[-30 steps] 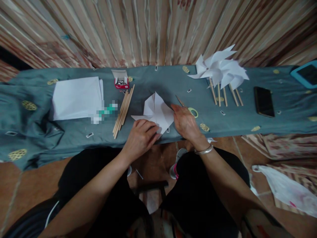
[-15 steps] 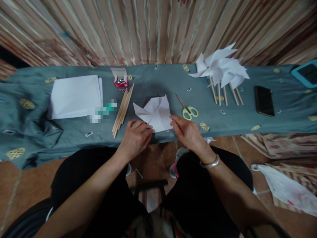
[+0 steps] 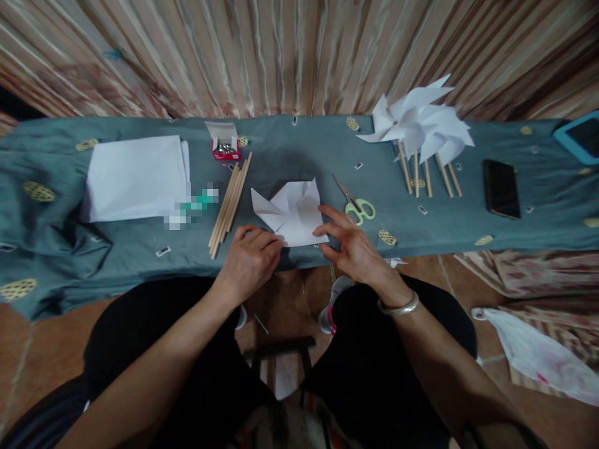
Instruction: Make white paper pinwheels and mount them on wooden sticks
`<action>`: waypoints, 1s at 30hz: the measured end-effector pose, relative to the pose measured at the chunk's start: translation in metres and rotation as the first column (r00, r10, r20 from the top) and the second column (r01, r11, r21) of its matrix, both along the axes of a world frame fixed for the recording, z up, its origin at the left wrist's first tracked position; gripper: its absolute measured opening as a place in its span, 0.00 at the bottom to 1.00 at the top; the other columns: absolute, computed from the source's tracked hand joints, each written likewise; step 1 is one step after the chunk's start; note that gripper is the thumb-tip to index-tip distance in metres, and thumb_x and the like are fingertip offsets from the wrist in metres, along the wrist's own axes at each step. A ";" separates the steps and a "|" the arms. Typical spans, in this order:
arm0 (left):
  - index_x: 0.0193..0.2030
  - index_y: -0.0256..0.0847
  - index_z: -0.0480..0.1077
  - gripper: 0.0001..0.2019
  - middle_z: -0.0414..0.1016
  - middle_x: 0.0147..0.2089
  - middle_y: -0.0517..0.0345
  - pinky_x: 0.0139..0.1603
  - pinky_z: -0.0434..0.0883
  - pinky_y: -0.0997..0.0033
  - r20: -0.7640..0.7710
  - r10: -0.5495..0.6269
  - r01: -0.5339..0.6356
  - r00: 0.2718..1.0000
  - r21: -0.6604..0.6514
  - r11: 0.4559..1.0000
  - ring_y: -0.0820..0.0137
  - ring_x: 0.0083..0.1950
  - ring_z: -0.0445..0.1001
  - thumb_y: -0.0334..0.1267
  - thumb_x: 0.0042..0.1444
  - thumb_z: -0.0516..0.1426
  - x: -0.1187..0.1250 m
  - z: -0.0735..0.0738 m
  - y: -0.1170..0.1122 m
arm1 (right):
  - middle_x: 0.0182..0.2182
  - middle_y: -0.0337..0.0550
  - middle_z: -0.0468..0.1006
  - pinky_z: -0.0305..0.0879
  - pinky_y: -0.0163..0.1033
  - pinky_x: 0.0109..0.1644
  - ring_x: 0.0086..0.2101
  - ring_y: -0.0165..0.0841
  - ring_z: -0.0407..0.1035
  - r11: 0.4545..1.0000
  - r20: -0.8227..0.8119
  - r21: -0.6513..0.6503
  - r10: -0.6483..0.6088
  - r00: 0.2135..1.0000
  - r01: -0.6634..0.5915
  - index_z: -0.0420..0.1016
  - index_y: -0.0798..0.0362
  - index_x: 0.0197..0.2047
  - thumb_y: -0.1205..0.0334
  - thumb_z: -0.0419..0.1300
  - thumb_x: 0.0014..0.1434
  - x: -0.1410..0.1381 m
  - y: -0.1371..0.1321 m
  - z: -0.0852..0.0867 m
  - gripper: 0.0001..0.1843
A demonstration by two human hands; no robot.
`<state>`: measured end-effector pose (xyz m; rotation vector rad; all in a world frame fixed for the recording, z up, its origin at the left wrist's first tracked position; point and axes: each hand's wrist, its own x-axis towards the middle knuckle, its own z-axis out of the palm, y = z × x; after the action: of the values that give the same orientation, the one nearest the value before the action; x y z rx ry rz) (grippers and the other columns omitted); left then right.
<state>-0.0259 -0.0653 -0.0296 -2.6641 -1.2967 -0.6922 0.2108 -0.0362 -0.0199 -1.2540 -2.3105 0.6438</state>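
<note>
A white folded paper piece (image 3: 294, 212), partly shaped like a pinwheel, lies on the grey-blue cloth (image 3: 290, 156) near its front edge. My left hand (image 3: 248, 262) rests at its lower left corner, fingers curled and pinching the paper's edge. At the lower right side my right hand (image 3: 350, 246) touches the paper with its fingers spread. A silver bangle sits on my right wrist.
Wooden sticks (image 3: 229, 202) lie left of the paper, green-handled scissors (image 3: 355, 206) right of it. A stack of white sheets (image 3: 135, 178) and a small red box of pins (image 3: 224, 146) sit further left. Finished pinwheels (image 3: 421, 128), a dark phone (image 3: 501, 188) and a tablet (image 3: 580, 134) are at the right.
The paper has been turned and laid flatter on the cloth. My right hand moved back from near the scissors to the paper's lower right edge; my left hand slid to its lower left corner.
</note>
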 end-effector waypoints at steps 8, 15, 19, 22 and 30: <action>0.39 0.37 0.75 0.07 0.80 0.40 0.53 0.46 0.66 0.57 0.011 0.026 -0.025 1.000 -0.035 0.999 0.64 0.39 0.74 0.29 0.60 0.55 -0.009 -0.002 -0.002 | 0.57 0.53 0.71 0.63 0.52 0.61 0.57 0.42 0.66 1.000 -0.044 -0.003 0.003 0.999 -0.003 0.74 0.53 0.36 0.70 0.55 0.58 -0.004 -0.001 0.001 0.08; 0.46 0.38 0.74 0.08 0.79 0.41 0.53 0.41 0.64 0.61 -0.007 -0.018 0.018 1.000 -0.042 0.999 0.64 0.40 0.72 0.32 0.62 0.54 0.005 0.001 -0.007 | 0.48 0.48 0.77 0.65 0.48 0.56 0.50 0.37 0.70 1.000 -0.164 -0.002 0.016 0.986 -0.016 0.73 0.51 0.36 0.69 0.56 0.60 -0.012 -0.003 0.004 0.06; 0.45 0.36 0.73 0.09 0.79 0.40 0.53 0.40 0.63 0.63 -0.029 -0.018 0.017 0.999 -0.046 0.999 0.64 0.40 0.72 0.32 0.63 0.53 0.009 0.001 -0.007 | 0.41 0.43 0.79 0.66 0.44 0.53 0.45 0.35 0.72 1.000 -0.221 0.010 0.006 0.975 -0.004 0.73 0.50 0.37 0.68 0.57 0.61 -0.020 0.003 0.003 0.05; 0.46 0.36 0.73 0.09 0.79 0.40 0.52 0.41 0.64 0.63 -0.031 -0.012 0.010 0.999 -0.055 0.998 0.64 0.40 0.72 0.31 0.63 0.52 0.008 0.000 -0.007 | 0.36 0.41 0.79 0.66 0.41 0.49 0.41 0.35 0.72 1.000 -0.228 0.021 -0.012 0.974 0.017 0.73 0.51 0.36 0.68 0.57 0.61 -0.029 0.009 0.000 0.04; 0.57 0.34 0.66 0.15 0.78 0.40 0.51 0.40 0.65 0.63 -0.015 -0.003 0.002 1.000 -0.105 0.994 0.64 0.41 0.72 0.30 0.64 0.50 0.007 -0.003 -0.007 | 0.32 0.41 0.78 0.66 0.40 0.44 0.35 0.34 0.72 0.999 -0.187 0.016 -0.045 0.981 0.049 0.74 0.53 0.35 0.68 0.57 0.60 -0.049 0.027 -0.010 0.05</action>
<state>-0.0194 -0.0727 -0.0324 -2.7475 -1.3627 -0.6194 0.1617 -0.0096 -0.0297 -1.1817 -2.1233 0.6886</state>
